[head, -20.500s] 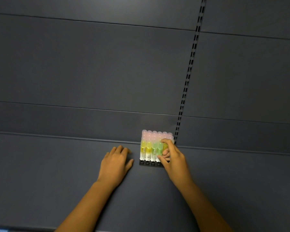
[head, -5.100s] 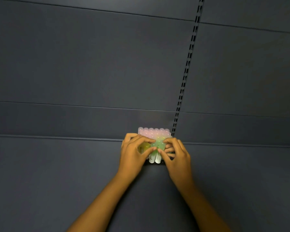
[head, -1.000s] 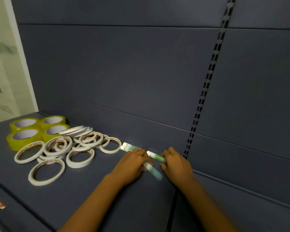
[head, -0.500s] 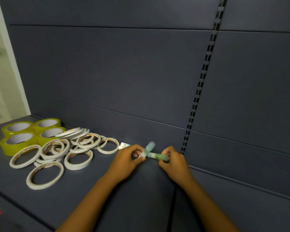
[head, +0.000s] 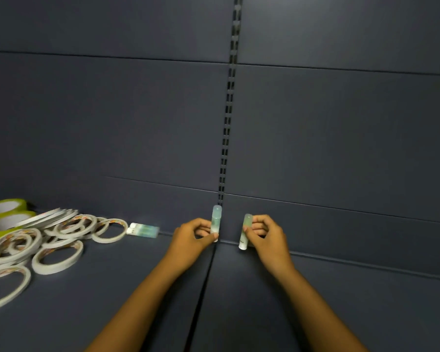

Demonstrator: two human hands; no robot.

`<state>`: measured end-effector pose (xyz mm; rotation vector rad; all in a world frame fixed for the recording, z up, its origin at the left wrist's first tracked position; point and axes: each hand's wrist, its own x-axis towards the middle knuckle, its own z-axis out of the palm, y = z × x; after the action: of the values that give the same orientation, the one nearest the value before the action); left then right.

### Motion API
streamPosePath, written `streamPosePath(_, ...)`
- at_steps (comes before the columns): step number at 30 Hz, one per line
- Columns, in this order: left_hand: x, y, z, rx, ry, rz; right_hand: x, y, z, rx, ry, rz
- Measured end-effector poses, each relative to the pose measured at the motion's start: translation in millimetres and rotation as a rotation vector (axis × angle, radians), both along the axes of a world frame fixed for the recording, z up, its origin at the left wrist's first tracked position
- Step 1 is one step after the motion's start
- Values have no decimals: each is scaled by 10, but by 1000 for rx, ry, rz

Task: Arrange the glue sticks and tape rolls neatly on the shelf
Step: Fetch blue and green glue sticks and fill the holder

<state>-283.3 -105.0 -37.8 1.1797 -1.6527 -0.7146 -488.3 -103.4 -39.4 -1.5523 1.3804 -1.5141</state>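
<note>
My left hand (head: pixel 192 238) pinches a pale green glue stick (head: pixel 216 219) upright against the back of the dark shelf (head: pixel 127 301). My right hand (head: pixel 267 237) grips a second glue stick (head: pixel 246 228), nearly upright, its white base just above the shelf. Two more glue sticks (head: pixel 144 229) lie flat side by side to the left at the back wall. Several thin white tape rolls (head: pixel 59 252) are scattered and overlapping at the left. Yellow-green wide tape rolls (head: pixel 3 214) sit behind them at the far left edge.
A slotted upright rail (head: pixel 228 118) runs down the back panel to the seam (head: pixel 203 288) between two shelf boards, right between my hands. The back wall is dark grey panelling.
Half a second ago both hands held the sticks together, one lying crosswise. Now the hands have parted, each holding one stick upright. The view has swung right, so fewer tape rolls show.
</note>
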Motion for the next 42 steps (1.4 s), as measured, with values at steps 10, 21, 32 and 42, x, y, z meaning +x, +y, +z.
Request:
streamPosePath(10, -1772, 689, 241, -61, 46, -254, -1717, 1007, 248, -54, 33, -180)
streamPosePath(21, -3728, 1492, 54, 7, 120, -504, -3441, 2314, 167, -44, 110, -452)
streamPosePath(32, -5251, 1513, 143, -24, 114, -612, -4661, 2675, 182, -48, 153, -653)
streamPosePath(42, -6420, 1099, 101, -87, 112, -604, -5707, 2475, 310, -92, 201, -794)
